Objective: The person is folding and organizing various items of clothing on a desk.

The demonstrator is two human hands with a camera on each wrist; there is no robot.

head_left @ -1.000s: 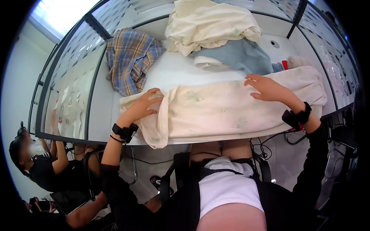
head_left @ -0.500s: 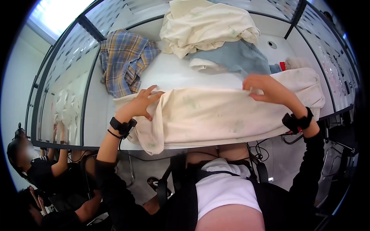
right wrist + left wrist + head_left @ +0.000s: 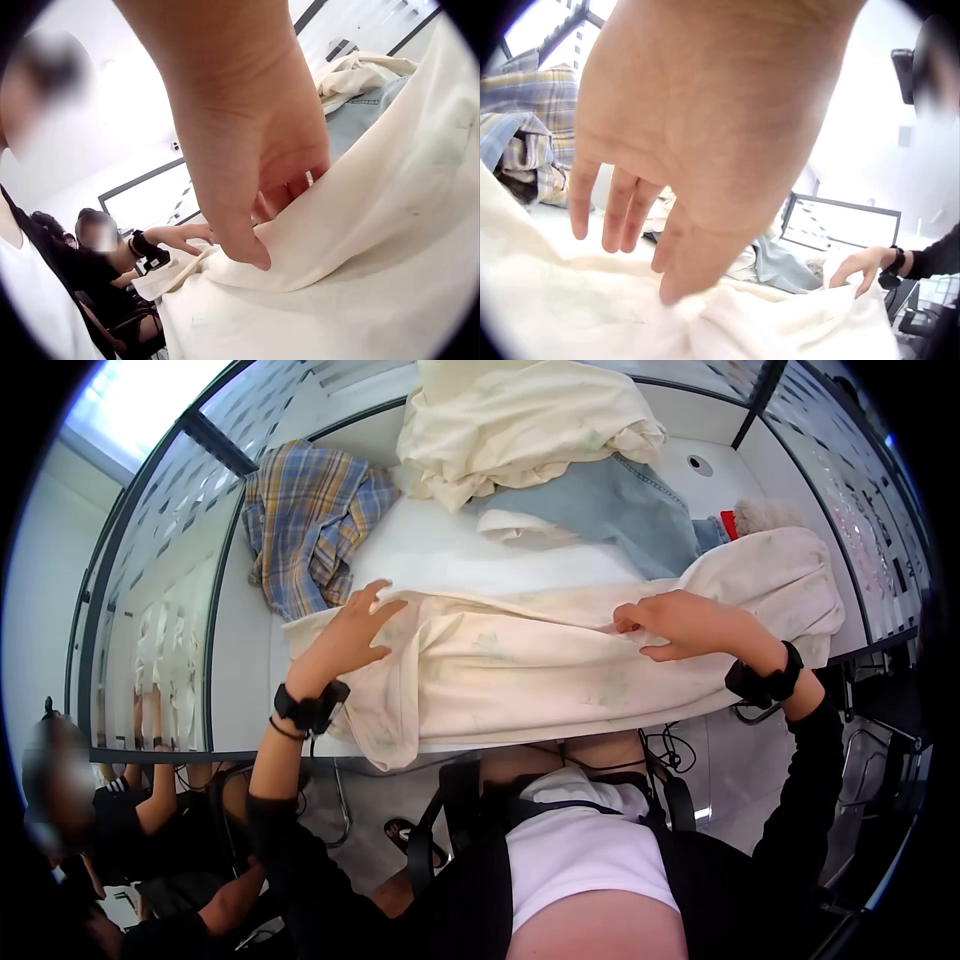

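A long cream cloth (image 3: 560,680) with faint green leaf prints lies folded along the front of the white table. My right hand (image 3: 690,625) pinches its far edge between thumb and curled fingers; the right wrist view shows the raised fold (image 3: 300,247) running between them. Over the cloth's left end, my left hand (image 3: 350,635) has its fingers spread and fairly straight. In the left wrist view its thumb tip overlaps the cloth (image 3: 727,322), with the other fingertips just above. The cloth's left end hangs a little over the table's front edge.
A plaid shirt (image 3: 310,520) lies bunched at back left. Behind the cloth are a heaped cream garment (image 3: 520,430) and light-blue denim (image 3: 620,510). A fluffy beige item (image 3: 768,517) sits at right. Low partitions enclose the white table (image 3: 430,550). Another person (image 3: 150,800) sits at left.
My right hand has come down and nearer, its fingers curling onto the cloth's far edge, which now sags in a crease. My left hand stays over the left end, fingers spread.
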